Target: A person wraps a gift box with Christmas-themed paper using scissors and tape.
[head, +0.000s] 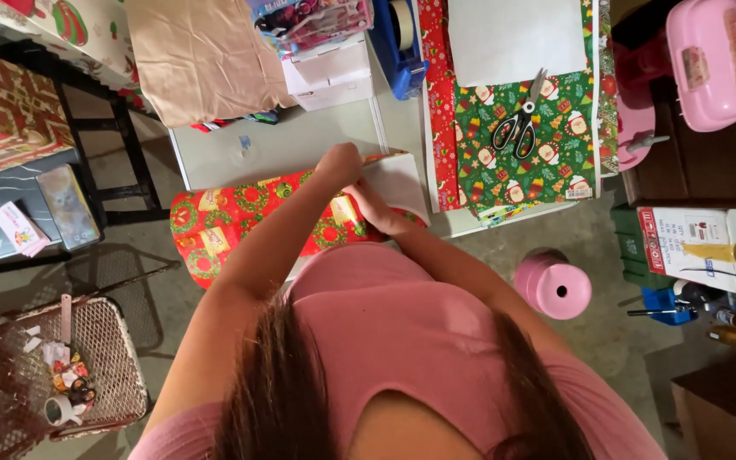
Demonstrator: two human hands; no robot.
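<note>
A parcel in red wrapping paper [215, 223] printed with wreaths lies over the near edge of a grey table [300, 140]. A flap of the paper shows its white underside [400, 181]. My left hand [339, 163] rests curled on the top edge of the parcel, gripping the paper beside that flap. My right hand [371, 213] is just below, fingers pinching the folded paper at the parcel's right end. Both arms reach forward from my pink shirt.
Black-handled scissors [517, 128] lie on green festive paper [547, 158] to the right, under a white sheet [517, 38]. A blue tape dispenser [398, 38], white box [330, 72] and brown paper [202, 55] sit further back. A pink stool [553, 287] stands on the floor right; a mesh table [104, 375] left.
</note>
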